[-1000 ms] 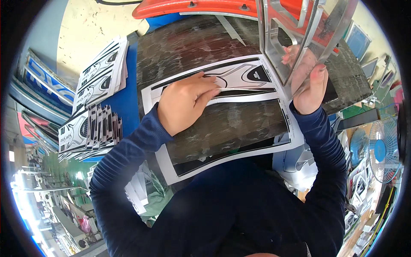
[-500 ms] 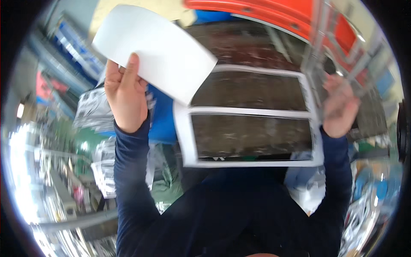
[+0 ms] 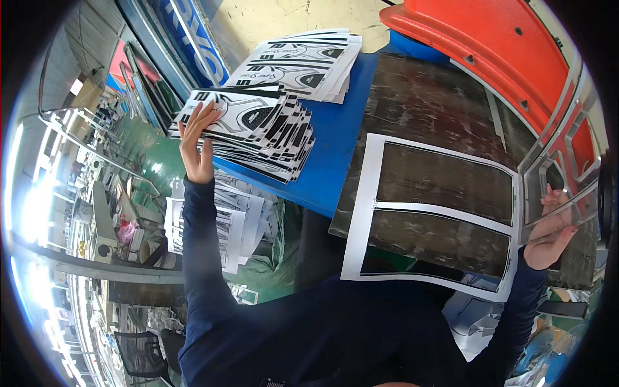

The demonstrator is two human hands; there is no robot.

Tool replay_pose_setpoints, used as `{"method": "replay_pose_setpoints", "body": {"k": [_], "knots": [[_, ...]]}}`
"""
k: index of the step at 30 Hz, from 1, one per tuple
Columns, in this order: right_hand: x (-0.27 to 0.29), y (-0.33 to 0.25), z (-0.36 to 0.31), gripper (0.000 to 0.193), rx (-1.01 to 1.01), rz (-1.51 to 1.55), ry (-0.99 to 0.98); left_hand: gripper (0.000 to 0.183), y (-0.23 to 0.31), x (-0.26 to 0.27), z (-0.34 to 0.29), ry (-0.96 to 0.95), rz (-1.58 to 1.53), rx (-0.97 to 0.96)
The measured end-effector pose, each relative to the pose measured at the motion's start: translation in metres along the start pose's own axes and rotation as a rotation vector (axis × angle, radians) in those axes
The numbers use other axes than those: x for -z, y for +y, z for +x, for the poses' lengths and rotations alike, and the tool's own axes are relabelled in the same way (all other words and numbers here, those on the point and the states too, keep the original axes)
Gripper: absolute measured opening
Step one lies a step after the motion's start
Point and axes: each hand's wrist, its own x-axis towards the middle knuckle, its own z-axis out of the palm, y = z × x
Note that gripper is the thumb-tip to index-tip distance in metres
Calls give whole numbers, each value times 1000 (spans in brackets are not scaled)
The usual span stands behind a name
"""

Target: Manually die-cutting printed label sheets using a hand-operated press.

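My left hand [image 3: 198, 138] rests with fingers spread on the near left end of a stack of sheets [image 3: 258, 129] printed with black and white graphics. At the far right my right hand [image 3: 549, 238] appears to grip the lower bar of a clear tilted frame [image 3: 540, 205] with cut-out openings; some fingers show through it, and the thumb stands apart. A white paper sheet with two rectangular openings [image 3: 361, 242] lies on the dark, scuffed board [image 3: 429, 97], its near edge reaching past the board toward my body. Its right edge is close to my right wrist.
A second fanned stack of printed sheets [image 3: 338, 71] lies behind the first on a blue surface [image 3: 335, 151]. Above the board arches a red machine arm [image 3: 490, 39]. More papers [image 3: 222, 226] sit lower, beside my left forearm. A grey rail [image 3: 97, 264] crosses at left.
My left hand has let go of the plain white sheet it held raised and now rests on the printed stack. The view has turned leftward. My right hand remains at the clear frame.
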Motion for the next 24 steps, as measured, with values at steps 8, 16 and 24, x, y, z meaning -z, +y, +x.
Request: {"method": "replay_pose_setpoints", "body": {"k": [8, 16, 24], "knots": [[10, 3, 2, 77, 41, -36, -65, 43, 128, -41, -15, -269, -341, -459], [54, -17, 8, 83, 90, 14, -48, 22, 159, -44, -32, -631, -462, -241], [39, -29, -4, 93, 73, -73, 148, 76, 177, -46, -66, -371, -285, 53]]}}
